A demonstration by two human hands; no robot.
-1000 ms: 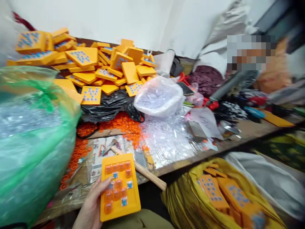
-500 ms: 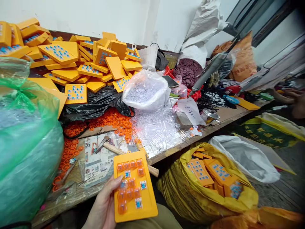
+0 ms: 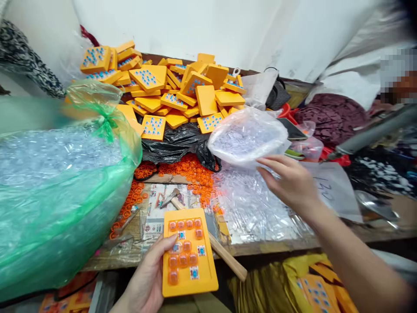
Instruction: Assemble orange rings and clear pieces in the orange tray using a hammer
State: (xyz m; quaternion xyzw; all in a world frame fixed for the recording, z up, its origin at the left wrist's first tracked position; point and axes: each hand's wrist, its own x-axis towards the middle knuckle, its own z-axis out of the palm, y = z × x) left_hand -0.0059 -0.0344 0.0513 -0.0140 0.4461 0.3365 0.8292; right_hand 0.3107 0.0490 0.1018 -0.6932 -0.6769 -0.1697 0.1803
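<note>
My left hand grips a yellow plastic panel by its left edge, thumb on the face. Clear orange-rimmed caps sit in rows on it, and a few uncovered squares with blue centres show among them. Out to the right, my right hand is held with thumb and fingers apart at the front of a white plastic bag full of small clear pieces. Whether the fingertips touch the bag is unclear. Below that hand spreads a heap of clear plastic pieces.
A hammer lies on the bench behind the panel. Orange rings are scattered near a black bag. Yellow panels are piled at the back. A large green bag bulges at left; a sack of panels stands lower right.
My right hand has come into view and reached to the white bag. My left hand still holds the panel. The view has swung left, showing more of the green bag.
</note>
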